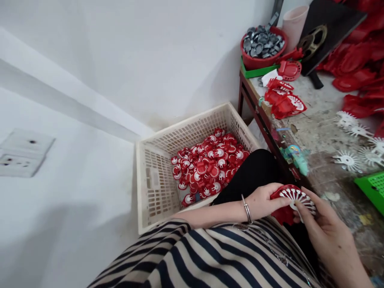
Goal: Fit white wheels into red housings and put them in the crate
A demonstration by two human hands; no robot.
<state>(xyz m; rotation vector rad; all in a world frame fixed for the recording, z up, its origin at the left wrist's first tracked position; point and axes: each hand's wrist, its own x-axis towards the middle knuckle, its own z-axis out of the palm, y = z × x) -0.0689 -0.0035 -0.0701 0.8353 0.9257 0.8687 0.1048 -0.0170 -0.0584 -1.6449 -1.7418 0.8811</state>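
Note:
Between my two hands is a red plastic part (277, 194) with a white fan-shaped piece (295, 195) of thin spokes lying on it. My left hand (264, 200) grips its left side, the thumb along the lower edge of the white piece. From the right, my right hand (322, 224) pinches it, thumb on the white spokes and fingers behind. The underside and the hidden fingertips cannot be seen. Just right of the hands lies the worn tabletop (327, 184), where several loose white spoked pieces (348, 160) rest.
A cream plastic crate (144, 180) on the floor holds many red-and-white parts (207, 164). On the table stand a red bowl of grey round pieces (261, 44), a pink cup (295, 24), a pile of red parts (357, 60) and a green basket (373, 190).

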